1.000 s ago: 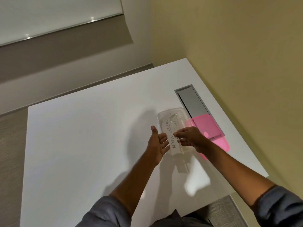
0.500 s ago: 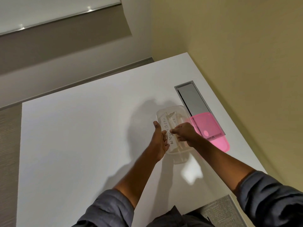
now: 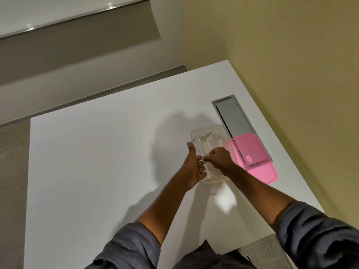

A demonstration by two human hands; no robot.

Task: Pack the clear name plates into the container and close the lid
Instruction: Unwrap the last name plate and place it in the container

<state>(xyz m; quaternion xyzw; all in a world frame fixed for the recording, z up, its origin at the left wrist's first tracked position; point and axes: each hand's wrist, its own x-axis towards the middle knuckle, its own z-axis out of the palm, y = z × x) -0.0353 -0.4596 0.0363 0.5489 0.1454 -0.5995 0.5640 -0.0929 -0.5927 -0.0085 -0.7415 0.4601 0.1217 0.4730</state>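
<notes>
Since the earlier frame both hands have come lower into the container, and the plate lettered "SUPERMAN", held above the rim a second ago, now lies down inside it with only "SUPE" showing past the left thumb. The clear container [image 3: 208,131] sits on the white worktop [image 3: 97,162], near its right side. Two clear name plates lie in it side by side: the left plate [image 3: 198,147] along the left wall and the right plate [image 3: 210,144], lettered "BA", next to it.

The left hand [image 3: 193,167] rests against the container's left wall, thumb raised, fingers curled loosely over the rim and touching the left plate; it is not clamped around anything. The right hand [image 3: 219,159] is over the container's near half with its fingertips pinched together at the plates' near ends; whether it grips a plate I cannot tell.

The pink lid [image 3: 256,167] lies flat just right of the container, partly over a grey metal hatch [image 3: 235,119] set in the worktop. The container is open.
</notes>
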